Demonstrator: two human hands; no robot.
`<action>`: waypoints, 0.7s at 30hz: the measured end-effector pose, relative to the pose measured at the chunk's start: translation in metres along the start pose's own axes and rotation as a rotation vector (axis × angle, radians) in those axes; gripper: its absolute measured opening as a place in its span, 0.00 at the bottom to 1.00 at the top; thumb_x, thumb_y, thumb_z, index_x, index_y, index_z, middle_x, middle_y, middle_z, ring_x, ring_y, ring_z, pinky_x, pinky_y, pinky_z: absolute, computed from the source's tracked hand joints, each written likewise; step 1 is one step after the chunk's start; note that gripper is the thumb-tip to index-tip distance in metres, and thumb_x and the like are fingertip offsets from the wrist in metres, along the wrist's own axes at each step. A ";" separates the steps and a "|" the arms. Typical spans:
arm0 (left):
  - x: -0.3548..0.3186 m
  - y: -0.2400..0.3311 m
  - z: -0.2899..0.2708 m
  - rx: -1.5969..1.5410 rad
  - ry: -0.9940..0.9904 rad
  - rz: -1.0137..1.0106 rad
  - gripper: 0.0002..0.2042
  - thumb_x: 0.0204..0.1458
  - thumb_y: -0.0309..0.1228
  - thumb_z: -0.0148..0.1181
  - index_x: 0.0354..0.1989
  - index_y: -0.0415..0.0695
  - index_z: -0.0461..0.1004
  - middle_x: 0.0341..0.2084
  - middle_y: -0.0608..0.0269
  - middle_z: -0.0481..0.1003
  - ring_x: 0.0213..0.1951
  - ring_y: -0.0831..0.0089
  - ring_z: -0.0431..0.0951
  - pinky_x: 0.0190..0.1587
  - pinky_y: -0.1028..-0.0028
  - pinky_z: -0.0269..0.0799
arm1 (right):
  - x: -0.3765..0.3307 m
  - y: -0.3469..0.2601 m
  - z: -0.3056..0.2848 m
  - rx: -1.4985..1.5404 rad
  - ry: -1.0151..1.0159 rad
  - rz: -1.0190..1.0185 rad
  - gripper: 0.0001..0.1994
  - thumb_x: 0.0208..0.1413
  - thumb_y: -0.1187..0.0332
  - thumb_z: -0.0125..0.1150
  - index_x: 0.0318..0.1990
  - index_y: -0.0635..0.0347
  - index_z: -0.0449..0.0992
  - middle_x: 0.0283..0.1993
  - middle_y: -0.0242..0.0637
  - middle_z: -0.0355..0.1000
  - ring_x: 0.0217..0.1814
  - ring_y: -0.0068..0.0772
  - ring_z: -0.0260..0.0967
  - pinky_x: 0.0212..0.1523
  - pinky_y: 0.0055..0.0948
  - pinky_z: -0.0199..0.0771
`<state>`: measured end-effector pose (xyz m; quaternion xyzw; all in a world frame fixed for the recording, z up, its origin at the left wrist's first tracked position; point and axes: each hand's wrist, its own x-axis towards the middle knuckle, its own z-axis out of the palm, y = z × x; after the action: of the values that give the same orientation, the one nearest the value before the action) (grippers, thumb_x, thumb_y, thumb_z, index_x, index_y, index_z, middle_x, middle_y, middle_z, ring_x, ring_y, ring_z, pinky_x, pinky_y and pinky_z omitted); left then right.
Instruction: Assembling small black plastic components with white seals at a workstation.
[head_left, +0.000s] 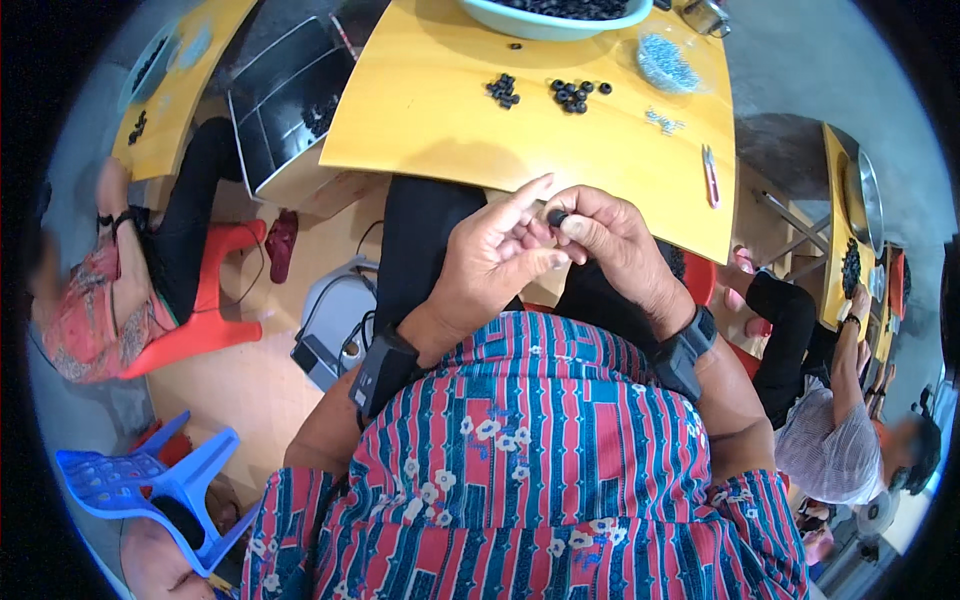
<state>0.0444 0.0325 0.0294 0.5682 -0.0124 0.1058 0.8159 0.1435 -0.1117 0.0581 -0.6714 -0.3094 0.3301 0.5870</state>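
Just beyond the table's near edge, over my lap, my two hands are close together. My right hand (612,240) pinches a small round black part (556,217) between thumb and fingertips. Beside it, my left hand (492,255) has its index finger stretched out and its thumb apart, with the other fingers loosely curled; no object shows in it. On the yellow table (430,110) ahead lie a small heap of black pieces (503,91) and a group of black ring-shaped parts (572,97). Several small blue-and-white pieces (664,122) are scattered to their right.
A pale green basin (560,28) of black parts stands at the far edge, near a clear tub of blue-and-white pieces (668,62). Red-handled snips (711,178) lie at right. A black-lined box (290,110) is left of the table. Other people sit at both sides.
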 end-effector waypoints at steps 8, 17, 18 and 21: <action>-0.001 -0.021 -0.017 0.170 0.033 -0.162 0.24 0.50 0.18 0.55 0.58 0.37 0.63 0.33 0.68 0.69 0.36 0.84 0.69 0.41 0.83 0.66 | -0.028 0.010 -0.042 0.685 0.068 0.141 0.22 0.56 0.52 0.55 0.41 0.66 0.71 0.28 0.29 0.63 0.22 0.18 0.54 0.32 0.26 0.70; -0.004 -0.031 -0.043 0.317 0.067 -0.226 0.18 0.51 0.19 0.54 0.53 0.37 0.69 0.31 0.69 0.69 0.33 0.84 0.69 0.36 0.83 0.69 | -0.121 0.028 -0.127 0.277 0.889 0.012 0.11 0.58 0.67 0.51 0.40 0.67 0.72 0.30 0.30 0.66 0.29 0.20 0.65 0.36 0.24 0.73; -0.004 -0.031 -0.044 0.324 0.065 -0.235 0.18 0.51 0.20 0.54 0.53 0.37 0.69 0.31 0.69 0.69 0.33 0.84 0.69 0.36 0.83 0.69 | -0.133 0.036 -0.133 0.275 0.900 0.007 0.11 0.58 0.67 0.51 0.40 0.67 0.72 0.30 0.30 0.66 0.29 0.20 0.65 0.36 0.24 0.73; -0.003 -0.030 -0.047 0.336 0.063 -0.242 0.17 0.52 0.20 0.55 0.52 0.37 0.70 0.31 0.70 0.69 0.32 0.84 0.69 0.35 0.84 0.69 | -0.159 0.063 -0.141 0.246 1.029 0.064 0.12 0.57 0.67 0.52 0.42 0.67 0.72 0.30 0.31 0.69 0.27 0.20 0.66 0.34 0.23 0.73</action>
<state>0.0420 0.0658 -0.0150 0.6899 0.0992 0.0253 0.7166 0.1646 -0.3295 0.0210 -0.6818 0.0803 0.0095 0.7270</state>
